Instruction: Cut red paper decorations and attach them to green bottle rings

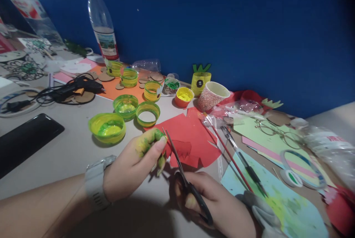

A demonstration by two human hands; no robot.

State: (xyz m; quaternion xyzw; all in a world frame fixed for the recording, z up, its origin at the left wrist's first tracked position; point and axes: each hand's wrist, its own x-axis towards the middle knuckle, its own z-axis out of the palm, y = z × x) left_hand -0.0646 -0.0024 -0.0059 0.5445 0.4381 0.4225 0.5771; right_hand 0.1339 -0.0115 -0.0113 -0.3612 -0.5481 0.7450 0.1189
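Observation:
My right hand (202,197) grips a pair of black-handled scissors (179,162), their blades parted and pointing up toward my left fingertips. My left hand (141,160), smeared with green and yellow paint, is closed in a pinch beside the blade tips. Whatever sits between its thumb and fingers is hidden or too small to name. Cut red paper (196,136) lies just beyond the scissors. Past my left hand stand several green-and-yellow painted rings and cups, among them a wide painted cup (107,129) and an open ring (148,114).
A capped plastic bottle (102,23) stands by the blue partition (222,16). At left lie a black phone (30,142) and a glue gun (83,86). A paper cup (213,95), yellow paint pot (184,97), paintbrush (229,153), pen (244,162) and glasses (277,129) are to the right.

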